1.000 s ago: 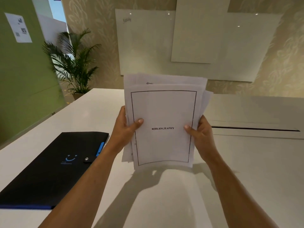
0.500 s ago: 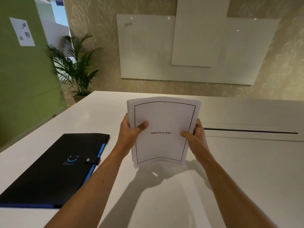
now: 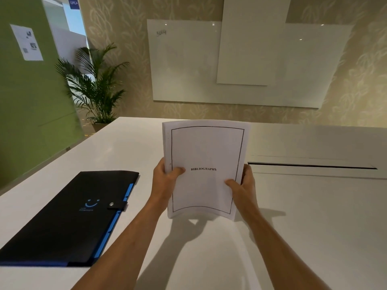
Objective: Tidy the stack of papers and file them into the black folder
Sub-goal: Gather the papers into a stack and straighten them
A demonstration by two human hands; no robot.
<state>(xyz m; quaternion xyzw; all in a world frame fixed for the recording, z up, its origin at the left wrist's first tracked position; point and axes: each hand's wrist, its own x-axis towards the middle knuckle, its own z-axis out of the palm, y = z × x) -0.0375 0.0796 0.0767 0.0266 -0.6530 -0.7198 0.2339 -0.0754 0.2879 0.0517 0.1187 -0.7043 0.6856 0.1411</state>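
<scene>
Squared stack of papers [image 3: 206,155] upright, BIBLIOGRAPHY page facing me, gripped by my left hand [image 3: 164,181] and right hand [image 3: 244,186], black folder [image 3: 69,216] closed near table [image 3: 303,216] left edge.

A broad white surface [image 3: 303,216] fills the lower view, glossy and smooth. On its left side lies a black folder [image 3: 69,218] — flat, shut, its snap strap fastened, blue tabs showing along its right edge. Toward the far right a long narrow slot [image 3: 312,165] runs across the surface — dark inside, set in a shallow recessed panel
</scene>
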